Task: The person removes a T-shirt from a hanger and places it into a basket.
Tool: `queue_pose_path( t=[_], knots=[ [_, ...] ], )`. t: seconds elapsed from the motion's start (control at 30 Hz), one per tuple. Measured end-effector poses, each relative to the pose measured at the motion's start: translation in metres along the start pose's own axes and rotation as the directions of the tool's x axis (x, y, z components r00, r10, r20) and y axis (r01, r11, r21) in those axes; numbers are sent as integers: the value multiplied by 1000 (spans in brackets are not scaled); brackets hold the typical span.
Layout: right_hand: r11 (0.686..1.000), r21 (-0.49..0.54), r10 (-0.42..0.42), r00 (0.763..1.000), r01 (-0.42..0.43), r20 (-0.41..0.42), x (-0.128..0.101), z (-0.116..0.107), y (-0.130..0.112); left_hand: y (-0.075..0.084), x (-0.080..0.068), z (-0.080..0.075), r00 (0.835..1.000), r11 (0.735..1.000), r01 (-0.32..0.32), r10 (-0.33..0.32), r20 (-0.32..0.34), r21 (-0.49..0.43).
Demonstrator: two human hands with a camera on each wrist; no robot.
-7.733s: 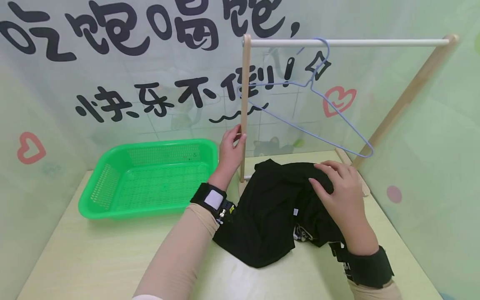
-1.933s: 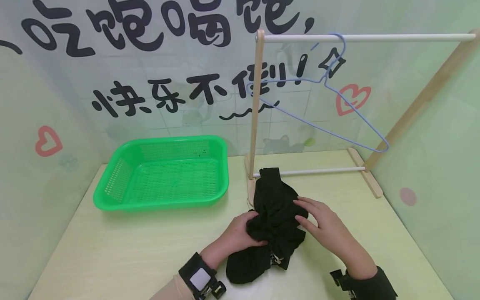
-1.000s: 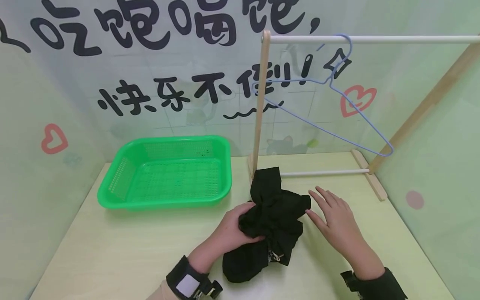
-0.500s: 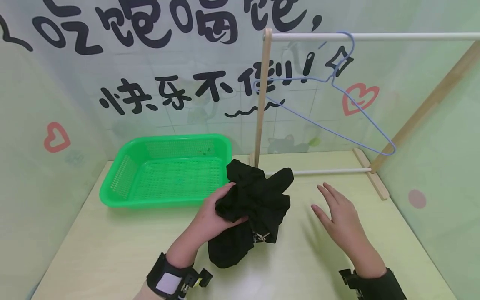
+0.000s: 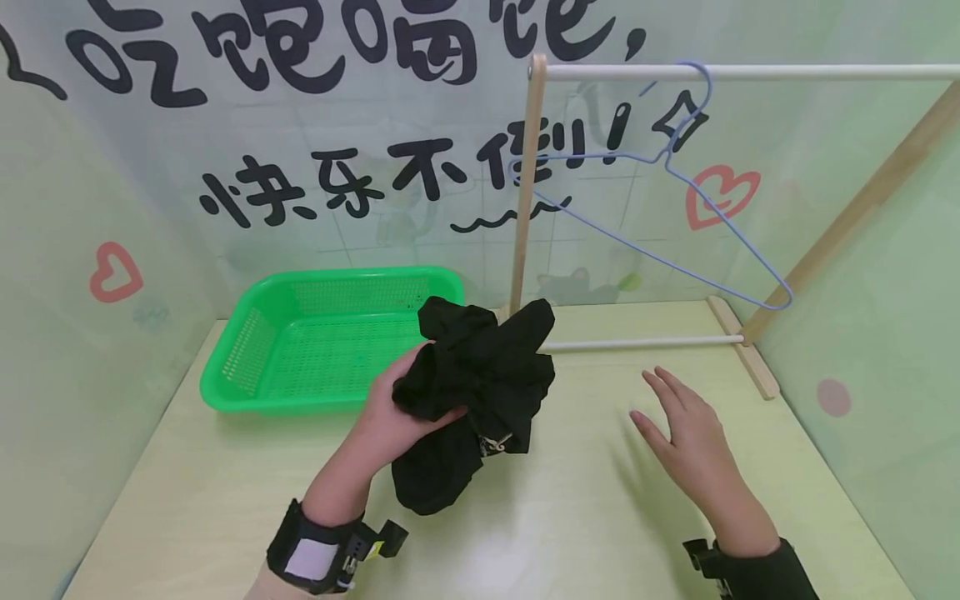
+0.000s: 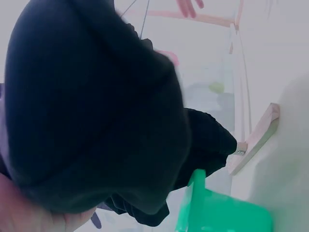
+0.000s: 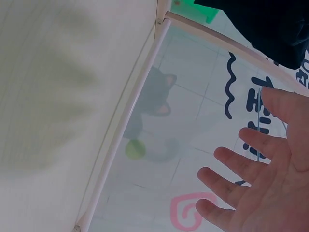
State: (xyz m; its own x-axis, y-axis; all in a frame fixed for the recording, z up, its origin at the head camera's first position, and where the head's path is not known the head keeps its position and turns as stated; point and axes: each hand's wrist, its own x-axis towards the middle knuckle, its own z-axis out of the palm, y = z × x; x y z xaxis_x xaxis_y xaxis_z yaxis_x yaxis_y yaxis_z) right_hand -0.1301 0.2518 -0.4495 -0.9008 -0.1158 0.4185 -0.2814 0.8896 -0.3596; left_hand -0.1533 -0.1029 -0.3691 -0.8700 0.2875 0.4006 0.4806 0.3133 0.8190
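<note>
A bunched black garment (image 5: 480, 367) with a small pale print near its lower edge is gripped in my left hand (image 5: 401, 412), thumb in front and the other fingers behind the cloth. It is lifted above the table and overlaps the right end of the green basket (image 5: 330, 400) in the head view. In the left wrist view the cloth (image 6: 96, 106) fills most of the picture, with the basket's green rim below it. My right hand (image 5: 693, 437) hovers over the table to the right with spread fingers and holds nothing; its shadow falls on the table.
A wooden rack with a white top rail (image 5: 810, 72) stands at the back right. From the rail hangs a bare blue wire hanger (image 5: 667, 158). The rack's left post (image 5: 525, 192) rises just behind the garment. Printed walls close off the back and sides of the pale table (image 5: 262, 508).
Earlier the garment lay spread by the rack, then was bunched up. My left hand has since lifted it up and leftward to the basket's edge. My right hand has come away from it.
</note>
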Motion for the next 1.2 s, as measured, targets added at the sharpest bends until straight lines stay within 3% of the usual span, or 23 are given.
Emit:
queue_pose_path(
  t=[0.23,0.43,0.53,0.7,0.93,1.2],
  knots=[
    [1000,-8,-5,1000,5,0,1,-6,2,-9,5,-10,997,1000,1,1,-74,27],
    [1000,-25,8,1000,-8,-7,6,-10,-2,-24,15,-29,990,983,2,23,-136,182],
    [1000,-27,16,1000,-16,0,6,-10,-4,-26,19,-39,987,969,42,-3,-159,242],
    [999,-27,19,1000,-19,-2,6,-7,-7,-30,24,-56,976,963,131,-84,-200,235],
    [1000,-25,17,1000,-17,-1,5,-5,-6,-35,27,-68,938,945,259,-198,-285,197],
    [999,-27,17,1000,-17,0,5,-6,-5,-45,28,-80,871,917,379,-307,-384,127]
  ],
)
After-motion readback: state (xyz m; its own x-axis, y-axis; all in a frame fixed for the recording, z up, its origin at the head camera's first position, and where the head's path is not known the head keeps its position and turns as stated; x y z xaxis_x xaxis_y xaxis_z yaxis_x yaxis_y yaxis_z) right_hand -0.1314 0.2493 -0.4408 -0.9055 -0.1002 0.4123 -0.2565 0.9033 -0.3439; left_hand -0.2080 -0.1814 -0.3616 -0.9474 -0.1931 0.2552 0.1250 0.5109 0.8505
